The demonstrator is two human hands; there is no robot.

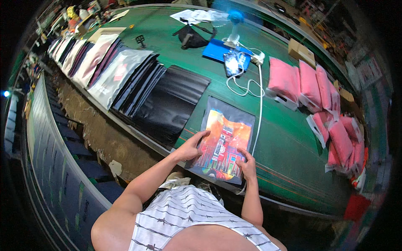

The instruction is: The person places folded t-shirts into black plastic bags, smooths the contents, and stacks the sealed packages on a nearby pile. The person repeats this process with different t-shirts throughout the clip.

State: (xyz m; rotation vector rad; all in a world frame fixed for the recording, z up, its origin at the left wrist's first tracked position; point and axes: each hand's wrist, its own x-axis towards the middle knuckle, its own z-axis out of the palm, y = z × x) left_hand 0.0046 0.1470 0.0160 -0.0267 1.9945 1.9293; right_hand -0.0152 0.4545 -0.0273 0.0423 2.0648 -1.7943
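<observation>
A folded orange and yellow printed garment (230, 125) lies inside a clear plastic bag (246, 113) on the green table, close to its front edge. On the bag's left side rests my left hand (191, 148), its thumb and fingers apart. My right hand (248, 164) touches the bag's right side with bent fingers. Neither hand plainly pinches the plastic. Left of the bag lies a black plastic sheet or bag (176, 97), beside a stack of dark bagged items (138, 83) topped by a frosted bag (121, 73).
Pink bagged bundles (282, 75) lie at the right. A white cable (260, 94) runs past the bag to a power strip (258, 58). Behind are a phone (231, 64), a blue box (215, 50), a small fan (235, 17) and a black pouch (190, 36).
</observation>
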